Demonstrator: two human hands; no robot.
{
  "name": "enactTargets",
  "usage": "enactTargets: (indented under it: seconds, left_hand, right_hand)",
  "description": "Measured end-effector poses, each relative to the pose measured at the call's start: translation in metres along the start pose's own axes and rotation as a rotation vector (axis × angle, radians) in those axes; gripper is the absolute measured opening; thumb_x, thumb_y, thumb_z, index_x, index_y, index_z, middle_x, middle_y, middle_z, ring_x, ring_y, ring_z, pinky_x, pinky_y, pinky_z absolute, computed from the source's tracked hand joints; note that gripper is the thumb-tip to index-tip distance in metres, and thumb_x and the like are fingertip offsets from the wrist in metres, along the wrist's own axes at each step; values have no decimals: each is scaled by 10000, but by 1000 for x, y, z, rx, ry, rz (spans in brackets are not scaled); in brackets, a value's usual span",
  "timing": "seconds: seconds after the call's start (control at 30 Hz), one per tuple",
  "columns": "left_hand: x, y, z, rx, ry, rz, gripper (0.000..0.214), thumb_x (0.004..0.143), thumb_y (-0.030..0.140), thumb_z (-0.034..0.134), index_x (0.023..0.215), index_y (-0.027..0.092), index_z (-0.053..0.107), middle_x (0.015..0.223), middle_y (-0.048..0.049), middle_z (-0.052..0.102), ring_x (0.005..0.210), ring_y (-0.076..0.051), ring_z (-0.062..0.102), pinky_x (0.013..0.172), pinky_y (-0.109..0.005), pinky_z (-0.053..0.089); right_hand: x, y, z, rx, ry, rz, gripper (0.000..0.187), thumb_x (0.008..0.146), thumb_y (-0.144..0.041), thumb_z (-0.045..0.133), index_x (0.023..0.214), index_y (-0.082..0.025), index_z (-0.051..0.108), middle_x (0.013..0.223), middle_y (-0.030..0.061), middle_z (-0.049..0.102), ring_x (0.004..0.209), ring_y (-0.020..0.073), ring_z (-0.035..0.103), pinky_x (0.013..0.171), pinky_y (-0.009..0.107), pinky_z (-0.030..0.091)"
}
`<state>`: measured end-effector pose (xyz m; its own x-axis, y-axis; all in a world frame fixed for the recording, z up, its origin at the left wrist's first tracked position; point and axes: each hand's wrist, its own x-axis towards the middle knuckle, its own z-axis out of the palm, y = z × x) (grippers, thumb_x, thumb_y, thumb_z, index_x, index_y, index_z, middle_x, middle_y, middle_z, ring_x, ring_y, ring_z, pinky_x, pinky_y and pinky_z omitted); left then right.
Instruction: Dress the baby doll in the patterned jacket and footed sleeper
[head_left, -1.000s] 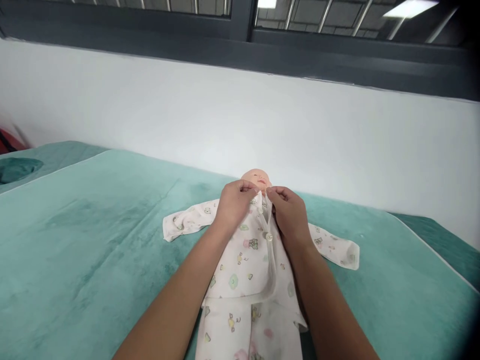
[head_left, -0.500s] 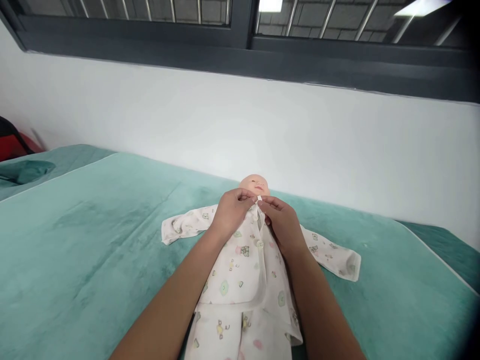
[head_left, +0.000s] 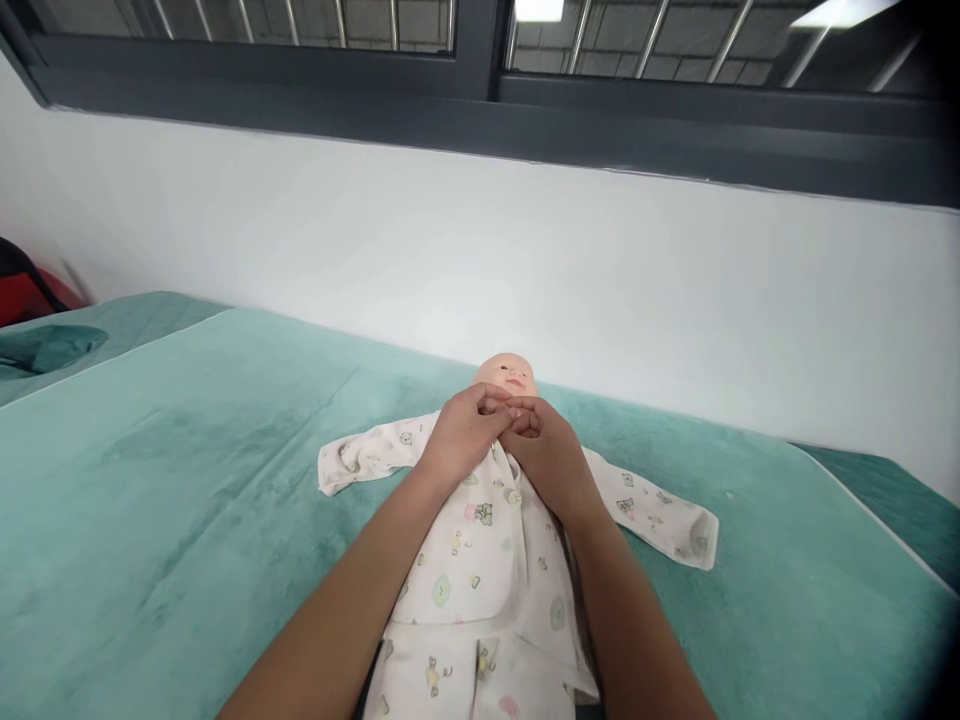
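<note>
A baby doll lies on its back, dressed in a white baby shirt printed with small bears and other figures. Both long sleeves spread out to the sides. At the neck, under the doll's chin, my left hand is closed in a pinch on the shirt's collar. My right hand meets it there, its fingers pinched on the collar's other edge. The fingertips touch and hide the neck fastening. Below them the front placket shows a round button. Matching printed trousers cover the doll's lower body.
Under the doll is a padded teal surface with pale seams. A white wall rises behind it, below a dark window frame with metal bars. Something red and black stands at the far left.
My hands have drawn together at the collar, the right one moving left, so the collar edges seen earlier between the fingers are now covered. The view has shifted slightly.
</note>
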<state>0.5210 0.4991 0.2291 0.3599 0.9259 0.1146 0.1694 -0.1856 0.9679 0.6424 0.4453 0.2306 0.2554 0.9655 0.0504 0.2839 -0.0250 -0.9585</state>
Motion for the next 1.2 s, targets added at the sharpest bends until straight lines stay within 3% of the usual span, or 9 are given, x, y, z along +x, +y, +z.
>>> enactTargets:
  seconds: [0.17,0.23,0.33,0.43,0.6,0.83,1.03,1.2]
  left_hand:
    - [2,1,-2,111,98,-11,219,792,214,545,959,221,686,854,3,656,774,-147,597,701,-269,449]
    - [2,2,-3,134,95,-2,213,795,205,545,948,214,693,894,-7,670,811,-157,608,751,-284,463]
    - [0,3,-3,149,77,49,226,829,186,513,939,227,707,979,-15,689,901,-174,625,841,-308,472]
    - [-4,3,-2,160,82,108,271,860,150,466,899,244,718,1062,-8,688,1031,-178,621,938,-313,456]
    - [-10,3,-1,183,83,149,257,873,156,464,896,243,704,1044,-4,680,1033,-178,616,938,-312,460]
    - [-15,4,-2,193,103,61,167,870,266,521,972,222,645,1011,-21,676,931,-183,614,854,-326,472]
    - [-23,4,-3,213,81,92,128,900,293,500,873,229,609,945,-9,662,895,-182,599,817,-333,466]
    - [-34,-6,-9,131,64,167,143,928,289,497,889,249,628,1208,3,624,1134,-182,567,981,-327,417]
  right_hand:
    - [-3,4,-8,93,-50,-31,398,780,-365,672,1151,-246,590,777,-34,623,683,136,554,652,264,426]
    - [-3,7,-14,178,-82,-18,332,805,-387,657,1096,-235,609,759,-30,607,660,123,534,630,254,417]
    - [-1,13,-20,230,-20,20,241,824,-412,638,968,-220,618,698,-34,575,625,116,508,604,250,401]
    - [-2,13,-20,119,50,38,231,833,-445,628,866,-218,598,706,-38,554,633,111,481,589,245,372]
    - [-18,-7,-20,-251,-60,11,380,866,-568,542,736,-212,504,667,-42,495,617,117,424,552,253,317]
    - [-50,-34,-16,-708,-119,-10,223,855,-394,514,749,-230,407,746,-11,547,615,151,434,514,275,284]
    - [-49,-30,-7,-764,-92,19,229,904,-338,394,704,-228,380,685,-15,548,577,153,417,496,288,256]
    - [-33,-18,-5,-536,-15,-20,229,880,-319,453,678,-214,425,627,-31,510,592,133,402,530,272,286]
